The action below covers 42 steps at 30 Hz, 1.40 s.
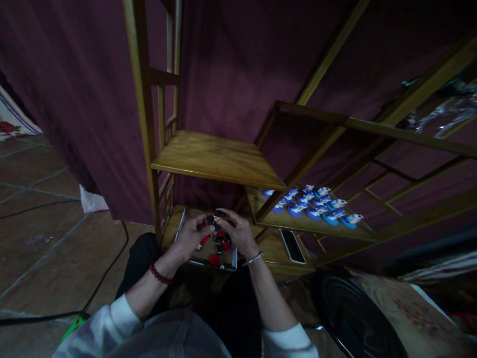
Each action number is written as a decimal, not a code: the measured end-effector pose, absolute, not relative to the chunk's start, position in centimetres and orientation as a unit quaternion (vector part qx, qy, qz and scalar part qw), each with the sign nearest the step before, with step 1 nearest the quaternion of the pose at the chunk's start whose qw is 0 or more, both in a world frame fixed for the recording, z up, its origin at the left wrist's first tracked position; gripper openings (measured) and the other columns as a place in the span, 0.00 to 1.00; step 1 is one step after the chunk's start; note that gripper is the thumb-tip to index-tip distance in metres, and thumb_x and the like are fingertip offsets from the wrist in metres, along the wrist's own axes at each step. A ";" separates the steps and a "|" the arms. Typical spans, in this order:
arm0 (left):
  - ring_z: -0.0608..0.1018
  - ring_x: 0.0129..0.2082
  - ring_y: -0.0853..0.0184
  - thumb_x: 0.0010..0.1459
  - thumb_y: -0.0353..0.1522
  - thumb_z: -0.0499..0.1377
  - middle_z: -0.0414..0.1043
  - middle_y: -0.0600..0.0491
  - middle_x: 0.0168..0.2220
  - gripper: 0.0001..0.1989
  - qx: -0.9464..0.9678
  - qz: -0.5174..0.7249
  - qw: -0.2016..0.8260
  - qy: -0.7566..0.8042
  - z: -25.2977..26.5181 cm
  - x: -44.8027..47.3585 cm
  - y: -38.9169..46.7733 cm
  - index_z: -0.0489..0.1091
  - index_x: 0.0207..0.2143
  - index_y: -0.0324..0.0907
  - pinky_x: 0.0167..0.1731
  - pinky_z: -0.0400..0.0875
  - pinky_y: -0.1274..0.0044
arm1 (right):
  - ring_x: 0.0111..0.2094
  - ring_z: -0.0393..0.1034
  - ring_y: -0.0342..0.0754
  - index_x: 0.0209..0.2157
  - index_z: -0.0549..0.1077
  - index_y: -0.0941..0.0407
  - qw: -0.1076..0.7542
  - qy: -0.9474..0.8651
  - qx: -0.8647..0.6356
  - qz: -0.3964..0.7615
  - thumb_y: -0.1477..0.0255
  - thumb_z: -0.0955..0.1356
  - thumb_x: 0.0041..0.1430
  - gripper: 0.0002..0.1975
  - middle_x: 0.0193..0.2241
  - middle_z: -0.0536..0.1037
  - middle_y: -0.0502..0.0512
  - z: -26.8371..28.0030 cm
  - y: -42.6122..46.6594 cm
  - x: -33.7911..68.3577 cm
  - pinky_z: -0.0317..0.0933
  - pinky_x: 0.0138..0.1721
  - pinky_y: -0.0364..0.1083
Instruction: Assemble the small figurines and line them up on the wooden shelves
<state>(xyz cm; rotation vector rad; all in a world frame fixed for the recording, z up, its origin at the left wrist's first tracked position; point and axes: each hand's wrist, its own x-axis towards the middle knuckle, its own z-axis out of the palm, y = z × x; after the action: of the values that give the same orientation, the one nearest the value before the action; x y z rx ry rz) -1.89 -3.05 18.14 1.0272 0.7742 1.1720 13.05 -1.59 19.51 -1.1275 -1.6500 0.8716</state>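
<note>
A small dark figurine [215, 219] with a pale patch is held between my two hands. The fingers of my left hand [193, 235] close on it from the left. My right hand [239, 232] grips it from the other side, thumb and fingers together. Below them a shallow white-edged box [234, 259] sits on the lower shelf. Inside it lie several black and red pieces [222, 241], with a round red piece [214, 259] near its front. Their finer shapes are too dim to make out.
A wooden shelf unit [219, 156] stands before me. Several blue and white figurines [316, 213] line a shelf at right, above a phone [292, 245]. A round black object [357, 315] stands at lower right. Cables [112, 268] cross the tiled floor at left.
</note>
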 end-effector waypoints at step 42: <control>0.73 0.34 0.68 0.44 0.35 0.64 0.72 0.50 0.37 0.23 0.526 0.536 0.583 0.310 24.4 -3.8 -4.7 0.67 0.44 0.38 0.34 0.68 0.77 | 0.45 0.69 0.50 0.45 0.70 0.53 0.453 -0.717 -0.406 0.341 0.66 0.69 0.49 0.19 0.44 0.74 0.55 25.2 -4.2 12.3 0.63 0.47 0.51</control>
<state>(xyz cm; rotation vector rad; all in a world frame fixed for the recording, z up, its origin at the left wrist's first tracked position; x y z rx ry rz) -3.81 -4.75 24.36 1.2269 0.7245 1.2508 12.33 -4.24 25.16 -1.0029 -1.7700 0.8432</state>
